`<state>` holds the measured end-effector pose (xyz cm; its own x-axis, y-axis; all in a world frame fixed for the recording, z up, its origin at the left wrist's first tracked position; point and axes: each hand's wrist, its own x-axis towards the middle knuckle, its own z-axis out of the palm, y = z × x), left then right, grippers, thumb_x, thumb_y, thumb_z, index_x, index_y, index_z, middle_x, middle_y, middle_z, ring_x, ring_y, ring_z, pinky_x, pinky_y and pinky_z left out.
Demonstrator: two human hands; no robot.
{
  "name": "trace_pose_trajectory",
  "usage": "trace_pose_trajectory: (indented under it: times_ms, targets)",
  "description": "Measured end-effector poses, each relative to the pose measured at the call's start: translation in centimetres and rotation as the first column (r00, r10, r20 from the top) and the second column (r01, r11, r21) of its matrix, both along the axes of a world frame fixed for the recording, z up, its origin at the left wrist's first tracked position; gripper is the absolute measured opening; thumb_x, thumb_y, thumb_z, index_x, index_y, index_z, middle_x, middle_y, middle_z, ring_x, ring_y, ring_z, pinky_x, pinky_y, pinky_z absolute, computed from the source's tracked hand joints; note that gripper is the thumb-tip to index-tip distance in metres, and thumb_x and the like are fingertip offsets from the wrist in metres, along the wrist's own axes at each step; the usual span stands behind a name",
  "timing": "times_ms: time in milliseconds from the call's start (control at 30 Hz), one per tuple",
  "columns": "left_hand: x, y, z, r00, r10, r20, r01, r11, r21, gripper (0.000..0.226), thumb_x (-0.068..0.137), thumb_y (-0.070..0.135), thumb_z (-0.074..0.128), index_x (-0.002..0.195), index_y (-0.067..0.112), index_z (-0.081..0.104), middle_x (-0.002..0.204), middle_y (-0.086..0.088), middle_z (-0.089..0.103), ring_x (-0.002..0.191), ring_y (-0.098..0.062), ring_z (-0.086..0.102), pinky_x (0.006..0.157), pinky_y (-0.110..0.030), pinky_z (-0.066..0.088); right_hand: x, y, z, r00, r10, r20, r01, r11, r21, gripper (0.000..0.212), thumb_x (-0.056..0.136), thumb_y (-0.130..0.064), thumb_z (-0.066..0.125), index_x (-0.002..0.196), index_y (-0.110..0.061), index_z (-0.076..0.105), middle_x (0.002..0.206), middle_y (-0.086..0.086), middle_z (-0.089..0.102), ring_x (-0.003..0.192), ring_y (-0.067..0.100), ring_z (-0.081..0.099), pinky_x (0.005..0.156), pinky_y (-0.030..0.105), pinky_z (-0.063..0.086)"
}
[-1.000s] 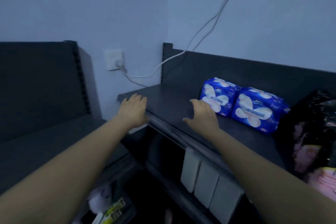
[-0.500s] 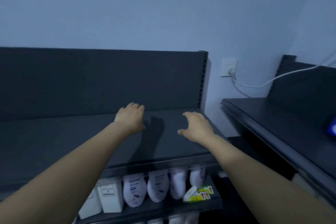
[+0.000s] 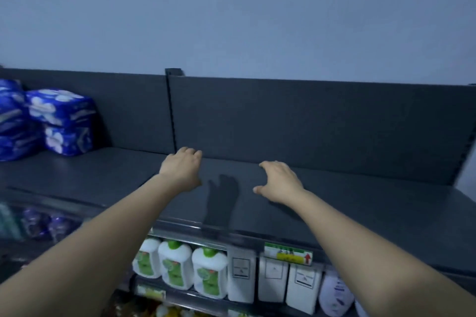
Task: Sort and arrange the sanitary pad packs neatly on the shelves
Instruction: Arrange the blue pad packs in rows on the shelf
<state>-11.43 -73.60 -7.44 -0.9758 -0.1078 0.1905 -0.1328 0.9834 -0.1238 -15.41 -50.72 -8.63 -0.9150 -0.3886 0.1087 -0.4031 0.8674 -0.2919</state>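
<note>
- Dim room, plain bluish wall (image 3: 231,20) above a dark shelving unit; bare stretch of top shelf (image 3: 360,213) right of the upright post (image 3: 171,110).
- Well left of the upright post, against the back panel (image 3: 283,116): blue sanitary pad packs (image 3: 60,121), stacked two high, more at the frame edge; likely pushed back and piled to keep one kind together and leave the front free.
- Just right of the upright post's foot: left hand (image 3: 181,171), palm down, fingers loosely curled, holding nothing.
- Further right of the upright post: right hand (image 3: 279,183), palm down, fingers relaxed and slightly spread, thumb out, holding nothing; contact with the shelf impossible to tell.
- Both hands low over the bare stretch, probably gauging room for the next packs.
- Below and right of the upright post, one shelf down: green-capped bottles (image 3: 175,262) and white cartons (image 3: 242,275), faces forward, no part of the sorting.
</note>
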Motion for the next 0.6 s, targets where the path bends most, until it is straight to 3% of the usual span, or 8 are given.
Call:
trace_pose_trajectory:
  times_ms: [200, 367, 600]
  targets:
    - [1.9, -10.3, -0.4, 0.995, 0.104, -0.008, -0.104, 0.995, -0.002, 0.059, 0.087, 0.034, 0.063, 0.137, 0.014, 0.039, 0.140, -0.004, 0.043, 0.134, -0.022, 0.034, 0.102, -0.036, 0.038, -0.2, -10.3, -0.3, 0.995, 0.103, 0.005, -0.103, 0.995, -0.016, 0.068, 0.086, -0.041, 0.067, 0.143, -0.019, 0.038, 0.146, 0.003, 0.041, 0.140, 0.022, 0.028, 0.110, 0.037, 0.032]
    - [3.3, -17.1, -0.9, 0.976, 0.217, 0.009, -0.217, 0.976, 0.016, 0.070, 0.087, 0.041, 0.065, 0.143, 0.014, 0.033, 0.146, -0.005, 0.037, 0.138, -0.022, 0.030, 0.106, -0.038, 0.036, -0.7, -17.8, -0.8, 0.980, 0.196, 0.023, -0.196, 0.981, -0.009, 0.069, 0.086, -0.042, 0.067, 0.145, -0.020, 0.037, 0.147, 0.002, 0.040, 0.139, 0.021, 0.029, 0.108, 0.036, 0.034]
    - [3.1, -25.6, -1.5, 0.941, 0.339, 0.010, -0.339, 0.939, 0.053, 0.060, 0.085, 0.036, 0.064, 0.136, 0.014, 0.040, 0.136, -0.005, 0.044, 0.131, -0.022, 0.037, 0.101, -0.037, 0.040, -2.7, -27.5, -1.8, 0.946, 0.323, 0.035, -0.324, 0.946, -0.002, 0.068, 0.086, -0.043, 0.067, 0.143, -0.020, 0.038, 0.146, 0.001, 0.040, 0.138, 0.022, 0.030, 0.106, 0.039, 0.038]
